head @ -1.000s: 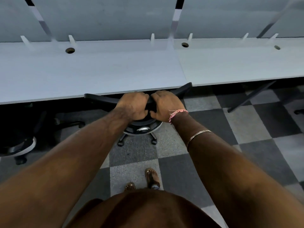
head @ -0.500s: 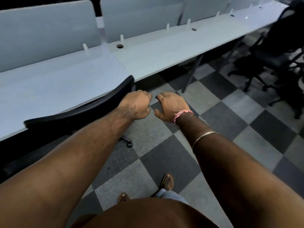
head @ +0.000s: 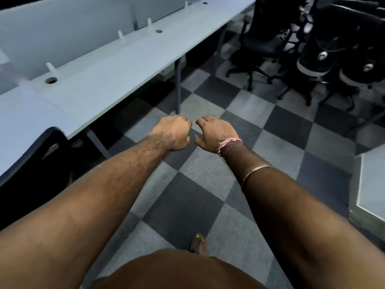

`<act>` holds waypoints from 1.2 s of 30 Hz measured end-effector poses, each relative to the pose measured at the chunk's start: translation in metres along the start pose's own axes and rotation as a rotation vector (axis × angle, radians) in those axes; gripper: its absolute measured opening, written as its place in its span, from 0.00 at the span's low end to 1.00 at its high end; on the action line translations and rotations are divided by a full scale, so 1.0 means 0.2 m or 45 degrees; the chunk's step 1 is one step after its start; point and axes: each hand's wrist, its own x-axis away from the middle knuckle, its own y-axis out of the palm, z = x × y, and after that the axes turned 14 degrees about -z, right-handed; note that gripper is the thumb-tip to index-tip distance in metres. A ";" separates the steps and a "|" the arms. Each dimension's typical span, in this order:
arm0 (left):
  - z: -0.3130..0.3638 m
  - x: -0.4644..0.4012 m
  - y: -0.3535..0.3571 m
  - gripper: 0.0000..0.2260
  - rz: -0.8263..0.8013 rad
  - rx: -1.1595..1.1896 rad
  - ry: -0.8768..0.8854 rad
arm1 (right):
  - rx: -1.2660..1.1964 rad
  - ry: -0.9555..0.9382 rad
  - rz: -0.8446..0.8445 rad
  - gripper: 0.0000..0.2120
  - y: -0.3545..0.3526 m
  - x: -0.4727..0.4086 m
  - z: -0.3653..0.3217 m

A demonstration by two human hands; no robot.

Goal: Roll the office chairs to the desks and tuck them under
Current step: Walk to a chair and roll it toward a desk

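Note:
A black office chair [head: 35, 161] stands at the far left, its backrest against the edge of the long white desk [head: 116, 65] and its seat hidden below the top. My left hand [head: 174, 132] and my right hand [head: 215, 132] are stretched out side by side over the checkered floor. Both have curled fingers and hold nothing. They are well to the right of that chair and touch nothing. Several black office chairs [head: 262, 44] stand loose in a cluster at the top right, away from the desk.
Grey partition panels [head: 62, 28] run along the back of the desk. A thin desk leg [head: 178, 86] stands just beyond my hands. Another white desk corner [head: 373, 184] juts in at the right edge. Grey and dark checkered carpet tiles [head: 187, 205] cover the floor.
Both hands let go of the chair's backrest after it went under the desk. The view has swung right, so the tucked chair slid to the far left and the loose chairs came into sight.

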 end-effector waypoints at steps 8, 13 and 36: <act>0.46 -0.51 -0.24 0.15 0.051 -0.071 0.165 | -0.035 0.161 0.009 0.20 0.03 0.07 0.67; 0.66 -0.82 -0.36 0.15 0.004 -0.083 0.240 | -0.078 0.271 0.014 0.19 0.07 0.06 1.00; 1.17 -2.88 -1.02 0.13 -0.032 -0.238 0.649 | -0.197 0.791 -0.065 0.14 0.11 -0.74 2.67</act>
